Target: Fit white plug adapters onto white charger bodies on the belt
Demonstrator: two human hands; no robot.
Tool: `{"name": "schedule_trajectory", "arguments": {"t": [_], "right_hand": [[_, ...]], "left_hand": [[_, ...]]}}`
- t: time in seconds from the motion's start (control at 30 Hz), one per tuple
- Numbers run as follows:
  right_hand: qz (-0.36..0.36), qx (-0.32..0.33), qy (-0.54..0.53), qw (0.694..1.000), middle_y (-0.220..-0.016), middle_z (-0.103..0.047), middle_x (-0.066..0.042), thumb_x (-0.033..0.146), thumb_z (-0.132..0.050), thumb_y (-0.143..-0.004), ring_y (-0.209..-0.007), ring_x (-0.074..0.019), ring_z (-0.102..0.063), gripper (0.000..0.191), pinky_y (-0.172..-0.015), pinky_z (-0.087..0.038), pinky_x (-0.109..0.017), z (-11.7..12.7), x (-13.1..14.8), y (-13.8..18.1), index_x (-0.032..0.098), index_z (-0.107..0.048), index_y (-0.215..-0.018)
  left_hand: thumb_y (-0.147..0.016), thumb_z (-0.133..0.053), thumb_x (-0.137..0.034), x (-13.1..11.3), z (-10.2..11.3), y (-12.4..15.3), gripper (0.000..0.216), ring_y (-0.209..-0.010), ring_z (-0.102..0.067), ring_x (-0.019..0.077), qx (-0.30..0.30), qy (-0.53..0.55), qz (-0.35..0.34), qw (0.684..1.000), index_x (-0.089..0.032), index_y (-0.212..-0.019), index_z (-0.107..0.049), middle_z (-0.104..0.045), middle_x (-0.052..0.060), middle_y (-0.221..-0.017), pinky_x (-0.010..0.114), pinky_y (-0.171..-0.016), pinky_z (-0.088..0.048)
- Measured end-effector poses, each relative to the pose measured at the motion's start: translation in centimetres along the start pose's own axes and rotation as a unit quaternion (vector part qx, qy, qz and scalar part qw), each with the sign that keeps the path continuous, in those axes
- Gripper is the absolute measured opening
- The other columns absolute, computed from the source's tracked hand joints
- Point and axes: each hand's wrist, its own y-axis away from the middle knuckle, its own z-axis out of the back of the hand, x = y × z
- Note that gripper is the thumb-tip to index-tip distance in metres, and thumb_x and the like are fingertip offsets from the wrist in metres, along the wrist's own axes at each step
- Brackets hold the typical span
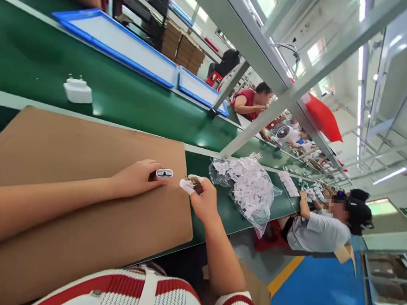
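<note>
Green and glossy, the surface (pixel 123 109) runs diagonally through a bright workroom, its near part covered by a smooth brown cardboard sheet (pixel 85 146). Over that sheet, the left hand (pixel 135 179) grips a white casing (pixel 164 174) between thumb and fingers; its rounded oval mouth faces up toward the camera, showing a dark interior with a paler piece inside. Just beside it, near the sheet's right edge, the right hand (pixel 203 199) has white covers on its thumb and a finger, and those tips pinch a small brownish part (pixel 197 184), too small to make out in detail.

Right of this hand lies a clear, crinkled plastic bag (pixel 253 188), spread open and heaped with small flat white pieces. Well apart, beyond the cardboard's far left side, a blocky white plug adapter (pixel 78 90) stands with two metal pins pointing up. Two white panels with raised blue plastic rims (pixel 120 47) line the far edge.

Farther along sits a co-worker in a grey shirt (pixel 316 230); across the surface is another person in red (pixel 250 102), with brown cardboard stacks (pixel 185 46) behind. On the wearer's ribbed red-and-white top (pixel 176 290), a small tag (pixel 95 293) is too blurred to read.
</note>
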Motion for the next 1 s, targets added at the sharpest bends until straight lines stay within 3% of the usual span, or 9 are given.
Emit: {"name": "schedule_trajectory", "arguments": {"t": [0.07, 0.17, 0.33, 0.4, 0.47, 0.6, 0.7, 0.83, 1.0], "right_hand": [[-0.026, 0.013, -0.078, 0.997, -0.097, -0.076, -0.004, 0.047, -0.077, -0.084, -0.085, -0.0166, -0.070, 0.033, -0.072, -0.055, -0.027, -1.4, 1.0, -1.0, 0.021, -0.079, -0.104], [-0.090, 0.064, -0.156, 0.982, -0.088, -0.076, -0.003, 0.053, -0.078, -0.077, -0.073, -0.0148, -0.064, 0.040, -0.064, -0.050, -0.026, -2.8, 2.0, -2.6, 0.020, -0.080, -0.099], [-0.121, 0.085, -0.188, 0.971, -0.086, -0.076, -0.004, 0.049, -0.077, -0.076, -0.069, -0.0138, -0.061, 0.039, -0.061, -0.048, -0.026, -4.1, 2.3, -4.3, 0.019, -0.078, -0.100], [-0.075, 0.065, -0.137, 0.986, -0.094, -0.077, -0.005, 0.044, -0.073, -0.081, -0.078, -0.0164, -0.066, 0.034, -0.071, -0.054, -0.029, -4.4, 2.3, -4.5, 0.020, -0.077, -0.105], [0.019, 0.053, -0.025, 0.998, -0.102, -0.076, -0.007, 0.033, -0.066, -0.087, -0.093, -0.0192, -0.068, 0.025, -0.085, -0.057, -0.033, -4.5, 2.3, -4.3, 0.020, -0.076, -0.106], [0.170, 0.079, 0.184, 0.965, -0.106, -0.072, -0.009, 0.008, -0.055, -0.086, -0.105, -0.0220, -0.063, 0.037, -0.095, -0.055, -0.035, -4.5, 2.3, -3.9, 0.020, -0.075, -0.114], [0.197, 0.099, 0.251, 0.942, -0.104, -0.070, -0.008, 0.002, -0.052, -0.082, -0.103, -0.0231, -0.061, 0.044, -0.092, -0.054, -0.034, -4.5, 2.5, -3.8, 0.020, -0.073, -0.116], [0.225, 0.127, 0.302, 0.918, -0.096, -0.066, -0.008, 0.001, -0.051, -0.079, -0.096, -0.0236, -0.057, 0.039, -0.086, -0.052, -0.034, -4.4, 2.8, -4.1, 0.021, -0.074, -0.104], [0.247, 0.145, 0.278, 0.917, -0.090, -0.063, -0.006, -0.002, -0.049, -0.075, -0.091, -0.0217, -0.056, 0.038, -0.080, -0.050, -0.031, -4.0, 2.3, -5.1, 0.020, -0.072, -0.096]], "left_hand": [[-0.087, -0.053, -0.064, 0.7, -0.4, 0.2, 0.049, -0.093, -0.064, 0.0292, -0.011, 0.011, -0.011, 1.000, -0.019, -0.097, -0.070, -0.070, 0.011, -0.096, 0.036, -0.080, -0.050], [-0.086, -0.057, -0.060, 1.3, -0.6, 0.2, 0.046, -0.092, -0.063, 0.0270, -0.018, 0.051, -0.029, 0.998, -0.020, -0.100, -0.073, -0.069, 0.010, -0.097, 0.035, -0.079, -0.049], [-0.086, -0.061, -0.050, 1.7, -0.4, 0.3, 0.035, -0.091, -0.063, 0.0258, -0.017, 0.087, -0.038, 0.995, -0.019, -0.091, -0.074, -0.067, 0.009, -0.095, 0.035, -0.081, -0.047], [-0.085, -0.065, -0.046, 1.9, -0.4, 0.3, 0.030, -0.090, -0.062, 0.0258, -0.021, 0.094, -0.038, 0.995, -0.018, -0.089, -0.073, -0.066, 0.009, -0.093, 0.034, -0.080, -0.047], [-0.084, -0.068, -0.044, 2.1, -0.5, 0.2, 0.026, -0.087, -0.061, 0.0255, -0.025, 0.099, -0.038, 0.994, -0.018, -0.083, -0.071, -0.064, 0.008, -0.089, 0.034, -0.077, -0.045], [-0.084, -0.069, -0.042, 2.4, -0.8, 0.1, 0.026, -0.082, -0.059, 0.0243, -0.025, 0.106, -0.036, 0.993, -0.018, -0.077, -0.068, -0.060, 0.008, -0.085, 0.033, -0.074, -0.042], [-0.084, -0.068, -0.042, 2.5, -0.8, 0.0, 0.026, -0.082, -0.058, 0.0238, -0.023, 0.106, -0.033, 0.994, -0.017, -0.077, -0.068, -0.060, 0.007, -0.085, 0.033, -0.074, -0.042], [-0.083, -0.069, -0.042, 2.4, -0.7, 0.1, 0.026, -0.081, -0.058, 0.0234, -0.020, 0.116, -0.023, 0.993, -0.017, -0.075, -0.067, -0.061, 0.008, -0.086, 0.034, -0.073, -0.042], [-0.082, -0.070, -0.044, 2.3, -0.5, 0.0, 0.028, -0.080, -0.059, 0.0229, -0.007, 0.131, -0.015, 0.991, -0.017, -0.075, -0.068, -0.061, 0.007, -0.085, 0.033, -0.072, -0.041]]}}
